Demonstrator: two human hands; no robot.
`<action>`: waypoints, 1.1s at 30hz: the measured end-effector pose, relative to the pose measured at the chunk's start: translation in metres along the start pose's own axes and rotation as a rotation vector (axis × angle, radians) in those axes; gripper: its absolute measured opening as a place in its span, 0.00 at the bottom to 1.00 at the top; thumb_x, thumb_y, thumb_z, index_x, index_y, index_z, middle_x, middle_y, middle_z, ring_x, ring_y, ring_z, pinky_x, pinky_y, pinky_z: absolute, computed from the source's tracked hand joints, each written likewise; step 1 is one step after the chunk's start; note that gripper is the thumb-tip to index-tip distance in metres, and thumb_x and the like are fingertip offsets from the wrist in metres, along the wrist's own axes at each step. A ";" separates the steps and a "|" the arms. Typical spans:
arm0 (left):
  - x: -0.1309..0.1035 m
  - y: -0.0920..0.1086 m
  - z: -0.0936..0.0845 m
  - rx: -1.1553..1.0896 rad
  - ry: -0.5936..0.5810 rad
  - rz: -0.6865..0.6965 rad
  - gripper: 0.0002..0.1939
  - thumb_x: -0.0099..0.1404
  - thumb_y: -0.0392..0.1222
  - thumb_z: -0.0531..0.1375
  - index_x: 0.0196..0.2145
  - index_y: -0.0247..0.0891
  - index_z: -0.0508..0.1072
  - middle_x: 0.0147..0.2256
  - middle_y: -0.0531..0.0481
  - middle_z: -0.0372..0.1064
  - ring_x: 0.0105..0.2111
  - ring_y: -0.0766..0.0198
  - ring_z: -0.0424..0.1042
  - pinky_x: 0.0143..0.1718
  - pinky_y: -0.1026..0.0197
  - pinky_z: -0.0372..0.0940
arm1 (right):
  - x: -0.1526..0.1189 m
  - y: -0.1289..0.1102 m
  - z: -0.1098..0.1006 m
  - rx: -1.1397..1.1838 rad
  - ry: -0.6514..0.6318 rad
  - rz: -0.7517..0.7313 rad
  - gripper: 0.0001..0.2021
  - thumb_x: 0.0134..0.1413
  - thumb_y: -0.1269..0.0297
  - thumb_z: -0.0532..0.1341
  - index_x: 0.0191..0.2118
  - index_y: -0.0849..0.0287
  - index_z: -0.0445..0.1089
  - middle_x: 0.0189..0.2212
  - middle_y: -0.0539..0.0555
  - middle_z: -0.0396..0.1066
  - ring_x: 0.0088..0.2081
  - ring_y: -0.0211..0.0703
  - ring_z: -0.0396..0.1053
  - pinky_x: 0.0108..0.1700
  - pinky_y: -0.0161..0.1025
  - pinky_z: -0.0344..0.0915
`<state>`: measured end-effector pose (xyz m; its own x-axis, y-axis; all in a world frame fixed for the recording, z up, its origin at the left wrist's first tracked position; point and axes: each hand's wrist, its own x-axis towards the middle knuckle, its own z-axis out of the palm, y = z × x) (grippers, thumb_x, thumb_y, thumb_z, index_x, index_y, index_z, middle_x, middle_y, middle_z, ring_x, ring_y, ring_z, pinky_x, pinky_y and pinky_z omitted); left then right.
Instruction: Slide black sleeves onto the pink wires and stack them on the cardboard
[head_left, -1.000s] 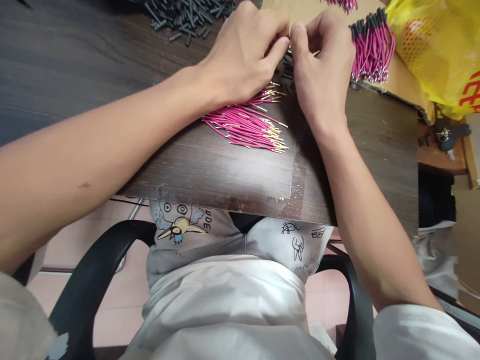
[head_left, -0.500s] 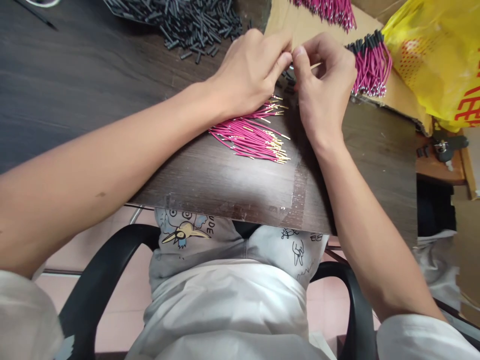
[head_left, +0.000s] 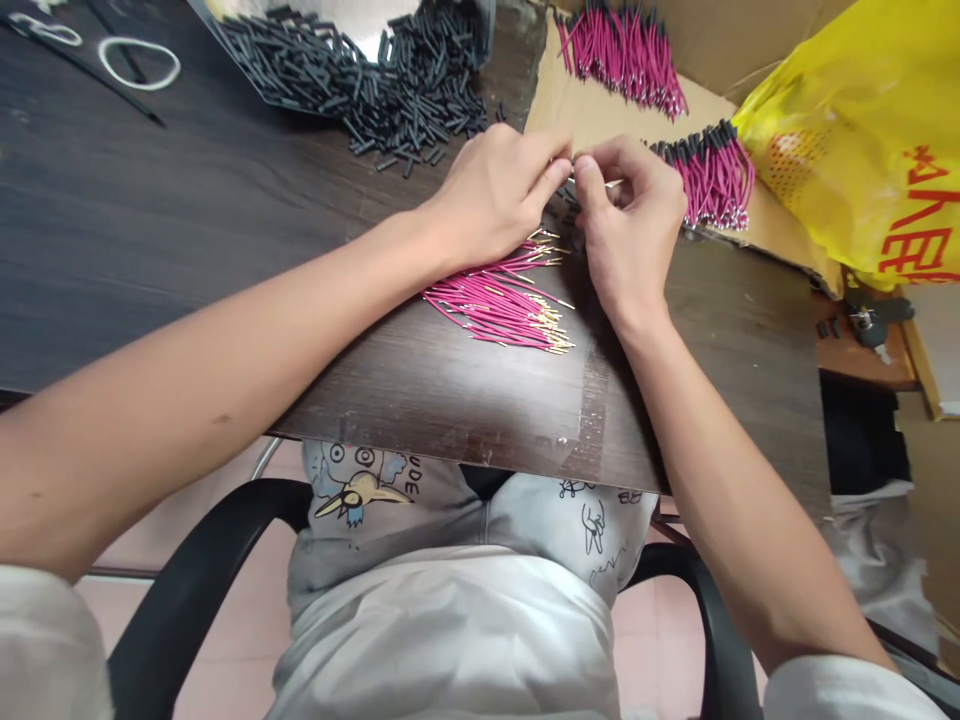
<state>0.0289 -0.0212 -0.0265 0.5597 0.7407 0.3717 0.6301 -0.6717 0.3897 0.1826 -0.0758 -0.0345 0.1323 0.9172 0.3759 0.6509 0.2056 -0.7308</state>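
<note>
My left hand (head_left: 504,192) and my right hand (head_left: 636,222) meet fingertip to fingertip above the table. Both are closed in a pinch, with thumb against forefinger. Whatever lies between the fingertips is too small and too covered to make out. Under and in front of my left hand lies a loose bundle of magenta wires (head_left: 501,308), their gold pin ends pointing right. A few small black tubes (head_left: 562,205) lie on the table just below the fingertips, partly hidden by the hands.
A tray of short black tubes (head_left: 300,60) spills onto the dark table (head_left: 225,190) at the back left. Magenta wires with black sleeves (head_left: 712,178) rest on cardboard (head_left: 551,95), beside a yellow plastic bag (head_left: 840,130). White loops (head_left: 140,62) lie far left.
The view has tilted up, so everything sits lower in the picture and more of the tray and the back wire pile shows. Both hands keep their pinch at the same place.
</note>
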 end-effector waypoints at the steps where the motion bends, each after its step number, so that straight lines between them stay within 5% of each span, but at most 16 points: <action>1: 0.000 0.000 0.000 -0.013 0.001 0.006 0.14 0.72 0.45 0.49 0.42 0.44 0.73 0.30 0.49 0.69 0.34 0.57 0.73 0.38 0.56 0.59 | 0.000 0.001 0.000 0.014 -0.016 0.002 0.08 0.68 0.54 0.54 0.40 0.46 0.67 0.37 0.53 0.72 0.44 0.51 0.66 0.46 0.46 0.63; 8: -0.002 -0.004 0.002 -0.002 -0.041 0.006 0.16 0.73 0.47 0.48 0.44 0.42 0.73 0.33 0.45 0.73 0.35 0.56 0.73 0.38 0.57 0.60 | 0.003 0.011 0.007 0.167 0.041 0.020 0.15 0.67 0.47 0.54 0.42 0.53 0.68 0.36 0.52 0.71 0.38 0.45 0.69 0.38 0.42 0.66; 16: -0.003 -0.003 -0.004 0.055 -0.100 0.010 0.20 0.76 0.45 0.42 0.46 0.37 0.72 0.32 0.43 0.74 0.31 0.56 0.73 0.32 0.58 0.59 | 0.004 0.004 0.008 0.609 0.059 0.138 0.09 0.59 0.57 0.63 0.43 0.53 0.71 0.35 0.52 0.71 0.28 0.39 0.68 0.21 0.33 0.60; 27: -0.005 -0.007 -0.009 -0.084 -0.114 0.029 0.13 0.73 0.39 0.46 0.41 0.39 0.69 0.31 0.48 0.73 0.29 0.59 0.71 0.31 0.57 0.58 | 0.004 0.000 0.009 0.737 0.068 0.225 0.12 0.52 0.55 0.68 0.38 0.55 0.71 0.32 0.51 0.71 0.26 0.37 0.66 0.19 0.32 0.60; 33: -0.006 -0.009 -0.009 -0.090 -0.123 0.097 0.13 0.74 0.39 0.44 0.40 0.38 0.67 0.37 0.46 0.72 0.36 0.58 0.71 0.39 0.56 0.63 | 0.006 0.001 0.007 0.833 0.026 0.299 0.13 0.47 0.56 0.70 0.37 0.56 0.73 0.24 0.48 0.68 0.23 0.37 0.64 0.19 0.32 0.61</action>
<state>0.0151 -0.0195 -0.0251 0.6808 0.6647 0.3077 0.5219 -0.7350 0.4329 0.1785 -0.0676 -0.0371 0.2331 0.9664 0.1080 -0.1678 0.1493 -0.9745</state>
